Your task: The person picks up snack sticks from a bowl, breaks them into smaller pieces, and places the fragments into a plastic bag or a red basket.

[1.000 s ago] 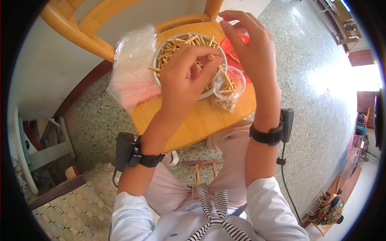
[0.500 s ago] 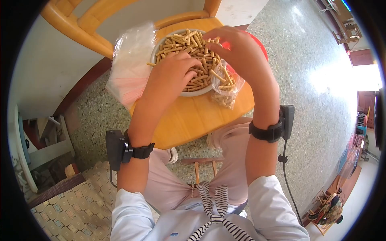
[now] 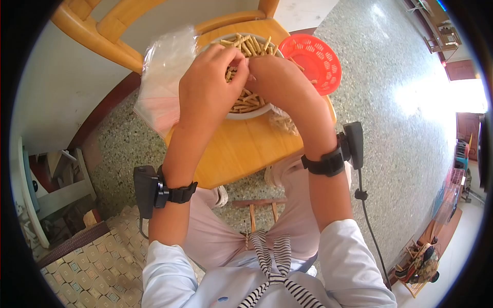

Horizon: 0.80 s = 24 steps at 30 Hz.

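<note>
Short tan stick-shaped pieces [image 3: 249, 102] fill a white round bowl [image 3: 246, 116] on the wooden chair seat. Over the bowl, my left hand [image 3: 208, 77] has its fingers bent, with thumb and forefinger tips brought together; anything between them is too small to make out. My right hand [image 3: 267, 71] meets those fingertips from the right, its own fingers hidden behind its back and wrist. Below my right forearm, a clear plastic bag [image 3: 283, 122] with some pieces in it leans at the bowl's edge, partly covered.
A red perforated basket [image 3: 326, 61] holding a few pieces sits right of the bowl. Clear plastic bags [image 3: 167, 77] lie at the left edge of the chair seat [image 3: 231, 154]. The chair back [image 3: 102, 36] rises behind. Straps with black devices [image 3: 352, 146] and cables are on both forearms.
My right hand has moved left and in toward my left hand, uncovering the red basket. My left hand has shifted slightly up and its thumb and forefinger have come together.
</note>
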Tool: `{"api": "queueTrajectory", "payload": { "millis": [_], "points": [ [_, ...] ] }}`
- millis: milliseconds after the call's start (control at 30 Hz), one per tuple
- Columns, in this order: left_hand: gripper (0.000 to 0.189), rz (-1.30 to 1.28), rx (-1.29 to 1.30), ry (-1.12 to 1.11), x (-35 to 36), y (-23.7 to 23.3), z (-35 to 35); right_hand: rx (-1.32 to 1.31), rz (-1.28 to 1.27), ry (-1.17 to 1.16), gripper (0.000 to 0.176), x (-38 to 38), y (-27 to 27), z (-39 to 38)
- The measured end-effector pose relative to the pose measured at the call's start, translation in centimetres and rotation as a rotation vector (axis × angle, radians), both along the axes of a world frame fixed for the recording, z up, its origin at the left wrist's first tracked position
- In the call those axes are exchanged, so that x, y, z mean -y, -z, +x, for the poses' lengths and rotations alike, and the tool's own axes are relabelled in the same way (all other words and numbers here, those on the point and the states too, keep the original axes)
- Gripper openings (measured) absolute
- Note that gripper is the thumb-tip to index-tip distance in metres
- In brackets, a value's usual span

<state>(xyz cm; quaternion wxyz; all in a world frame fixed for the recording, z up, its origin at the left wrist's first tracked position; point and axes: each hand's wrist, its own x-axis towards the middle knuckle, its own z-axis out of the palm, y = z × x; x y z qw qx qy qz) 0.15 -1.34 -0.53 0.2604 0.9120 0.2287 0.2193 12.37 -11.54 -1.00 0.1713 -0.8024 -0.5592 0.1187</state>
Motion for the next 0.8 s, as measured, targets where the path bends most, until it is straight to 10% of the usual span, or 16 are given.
{"api": "queueTrajectory", "payload": {
  "millis": [200, 367, 800],
  "points": [
    [0.015, 0.140, 0.452, 0.216, 0.2, 0.5, 1.2, 0.070, 0.271, -0.150, 0.020, -0.8, 2.5, -0.5],
    [0.018, -0.193, 0.103, 0.154, -0.4, 0.3, -0.3, 0.097, 0.170, -0.151, 0.023, -1.1, 4.1, -1.6],
    [0.025, 0.165, -0.281, 0.153, -2.4, 1.9, -2.2, 0.155, 0.070, -0.069, 0.011, -0.8, 3.1, -1.0]
  ]
}}
